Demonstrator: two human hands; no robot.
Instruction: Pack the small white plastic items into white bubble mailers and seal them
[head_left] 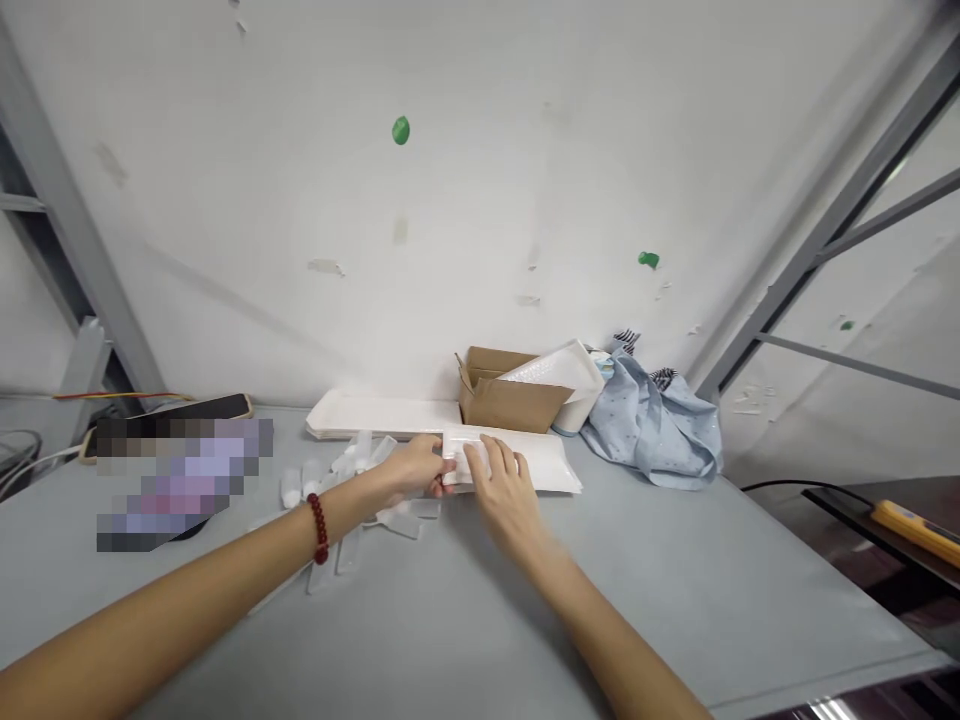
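My left hand is closed at the left edge of a glossy white packet, thumb and fingers pinching its corner. The packet lies flat on the table, its contents, if any, not visible. The fingers of my right hand are stretched out and spread over its top face. A dark red bead bracelet circles my left wrist. Small translucent plastic pieces lie scattered under and around my left forearm. Behind my hands is a stack of white flat packets.
An opened cardboard box with a white bubble mailer stands at the back. To its right lies a crumpled light-blue cloth bag. A phone and a blurred-out item are on the left. A yellow power strip sits far right.
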